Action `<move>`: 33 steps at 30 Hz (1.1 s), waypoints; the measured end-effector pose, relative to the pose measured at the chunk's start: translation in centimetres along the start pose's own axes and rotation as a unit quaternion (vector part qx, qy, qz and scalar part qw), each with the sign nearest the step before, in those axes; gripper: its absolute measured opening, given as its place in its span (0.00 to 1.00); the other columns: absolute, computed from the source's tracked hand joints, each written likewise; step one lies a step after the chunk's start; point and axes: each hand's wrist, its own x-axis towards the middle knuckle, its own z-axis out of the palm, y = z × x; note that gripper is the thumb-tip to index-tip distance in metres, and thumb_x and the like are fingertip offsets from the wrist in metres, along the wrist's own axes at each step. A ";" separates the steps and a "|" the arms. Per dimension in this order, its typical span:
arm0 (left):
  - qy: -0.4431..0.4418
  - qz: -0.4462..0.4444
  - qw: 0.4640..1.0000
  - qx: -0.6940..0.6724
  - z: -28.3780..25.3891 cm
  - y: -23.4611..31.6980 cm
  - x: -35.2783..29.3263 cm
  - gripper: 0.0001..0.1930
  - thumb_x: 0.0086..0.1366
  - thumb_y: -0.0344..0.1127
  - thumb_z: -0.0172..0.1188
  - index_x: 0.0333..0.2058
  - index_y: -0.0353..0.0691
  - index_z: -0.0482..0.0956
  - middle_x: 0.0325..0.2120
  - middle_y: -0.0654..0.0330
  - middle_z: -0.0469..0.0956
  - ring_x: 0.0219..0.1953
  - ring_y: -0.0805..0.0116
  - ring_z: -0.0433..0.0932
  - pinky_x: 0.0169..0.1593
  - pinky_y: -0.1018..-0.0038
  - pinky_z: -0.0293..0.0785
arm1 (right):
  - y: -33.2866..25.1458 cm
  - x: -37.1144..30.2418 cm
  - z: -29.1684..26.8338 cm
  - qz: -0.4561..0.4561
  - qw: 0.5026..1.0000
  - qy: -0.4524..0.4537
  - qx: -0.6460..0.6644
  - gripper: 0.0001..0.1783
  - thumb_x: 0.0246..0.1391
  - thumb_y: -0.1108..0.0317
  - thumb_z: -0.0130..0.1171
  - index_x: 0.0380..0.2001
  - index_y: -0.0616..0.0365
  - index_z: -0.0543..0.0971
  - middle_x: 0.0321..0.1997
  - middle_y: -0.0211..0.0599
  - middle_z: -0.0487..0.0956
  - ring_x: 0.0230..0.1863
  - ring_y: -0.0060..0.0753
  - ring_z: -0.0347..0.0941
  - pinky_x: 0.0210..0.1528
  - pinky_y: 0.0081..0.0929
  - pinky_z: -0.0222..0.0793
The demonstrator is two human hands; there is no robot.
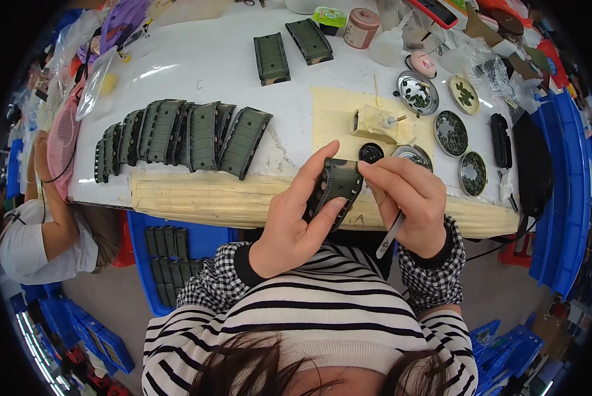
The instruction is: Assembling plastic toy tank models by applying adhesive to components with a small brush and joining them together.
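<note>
My left hand is wrapped round a curved, dark green camouflage plastic shell, held tilted above the table's front edge. At the shell's upper right corner, the thumb and forefinger of my right hand pinch together; whatever is between their tips is too small to make out. A pair of metal tweezers is tucked in the same hand, its end pointing down toward me. Just beyond the hands are a small black round dish and a block wrapped in yellowish tape with a thin stick on it.
Several similar shells stand in a row at left, with two more at the back. Round tins of small dark green parts sit at right. A blue crate of shells is below the table. Another person's arm shows at far left.
</note>
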 end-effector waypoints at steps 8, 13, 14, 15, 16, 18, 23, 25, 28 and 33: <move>-0.011 0.009 1.000 0.007 0.1 0.0 0.3 0.30 0.67 0.21 0.48 0.66 0.33 0.50 0.49 0.52 0.70 0.47 0.70 0.74 0.51 0.73 0.76 | -0.5 -0.5 0.5 0.068 0.994 0.066 0.058 0.18 0.40 0.82 0.63 0.39 0.61 0.81 0.32 0.38 0.78 0.25 0.35 0.74 0.25 0.26 0.68; -0.014 0.008 0.999 0.038 0.0 0.2 0.0 0.30 0.67 0.21 0.49 0.65 0.33 0.50 0.49 0.52 0.71 0.47 0.70 0.75 0.51 0.74 0.75 | -0.6 -0.6 0.4 0.022 0.998 0.059 0.000 0.19 0.38 0.82 0.63 0.39 0.62 0.81 0.32 0.39 0.78 0.24 0.36 0.74 0.24 0.26 0.68; -0.017 0.012 0.999 0.048 0.0 0.3 -0.1 0.30 0.66 0.21 0.49 0.65 0.33 0.51 0.49 0.52 0.71 0.46 0.70 0.75 0.51 0.74 0.75 | -0.9 -0.7 0.4 0.020 0.998 0.061 -0.011 0.20 0.37 0.82 0.63 0.39 0.63 0.80 0.32 0.39 0.78 0.24 0.36 0.74 0.24 0.26 0.68; -0.020 0.016 0.998 0.058 -0.1 0.3 -0.1 0.30 0.66 0.21 0.49 0.65 0.33 0.51 0.48 0.52 0.71 0.46 0.70 0.75 0.50 0.75 0.75 | -1.1 -0.7 0.4 0.019 0.998 0.063 -0.023 0.20 0.37 0.82 0.62 0.39 0.63 0.80 0.32 0.39 0.78 0.24 0.36 0.74 0.24 0.26 0.68; -0.024 0.009 0.998 0.050 -0.1 0.4 0.0 0.30 0.66 0.21 0.49 0.65 0.33 0.51 0.48 0.52 0.71 0.46 0.70 0.75 0.50 0.75 0.75 | -1.0 -0.8 0.3 0.015 0.998 0.056 -0.024 0.20 0.36 0.82 0.62 0.40 0.63 0.80 0.32 0.39 0.78 0.24 0.36 0.74 0.24 0.26 0.67; -0.034 -0.006 0.999 0.033 0.1 0.6 0.1 0.30 0.66 0.21 0.49 0.65 0.33 0.51 0.48 0.52 0.71 0.45 0.70 0.75 0.49 0.75 0.75 | -0.6 -1.1 0.0 0.007 0.999 0.044 -0.027 0.21 0.35 0.82 0.62 0.40 0.63 0.80 0.32 0.40 0.78 0.24 0.35 0.74 0.24 0.26 0.67; -0.028 -0.004 0.999 -0.024 0.5 -0.3 0.5 0.29 0.67 0.23 0.49 0.65 0.34 0.51 0.48 0.52 0.71 0.45 0.70 0.75 0.50 0.71 0.77 | 0.0 -1.7 0.0 0.014 0.999 0.042 -0.008 0.20 0.38 0.82 0.63 0.40 0.62 0.80 0.33 0.40 0.78 0.25 0.36 0.74 0.25 0.26 0.68; -0.023 -0.002 0.998 -0.052 0.7 -0.4 0.7 0.29 0.67 0.23 0.49 0.65 0.35 0.50 0.49 0.52 0.71 0.45 0.69 0.76 0.50 0.70 0.77 | -0.3 -1.4 -0.8 0.061 0.996 0.060 0.003 0.18 0.41 0.82 0.62 0.40 0.62 0.79 0.33 0.40 0.78 0.24 0.34 0.73 0.25 0.24 0.66; -0.018 -0.050 0.990 -0.132 0.6 0.2 0.6 0.29 0.67 0.24 0.49 0.65 0.38 0.50 0.50 0.51 0.71 0.45 0.67 0.77 0.50 0.68 0.78 | -0.6 -2.0 -3.7 0.258 0.958 0.118 0.041 0.10 0.49 0.81 0.61 0.37 0.63 0.78 0.30 0.35 0.77 0.21 0.19 0.64 0.22 0.18 0.57; 0.022 -0.117 0.973 -0.200 0.4 0.7 0.9 0.29 0.68 0.26 0.49 0.65 0.41 0.50 0.50 0.46 0.71 0.45 0.62 0.79 0.49 0.68 0.79 | 3.0 -4.8 -6.3 0.273 0.952 0.107 -0.087 0.09 0.49 0.81 0.62 0.35 0.62 0.78 0.29 0.32 0.76 0.22 0.17 0.61 0.23 0.16 0.54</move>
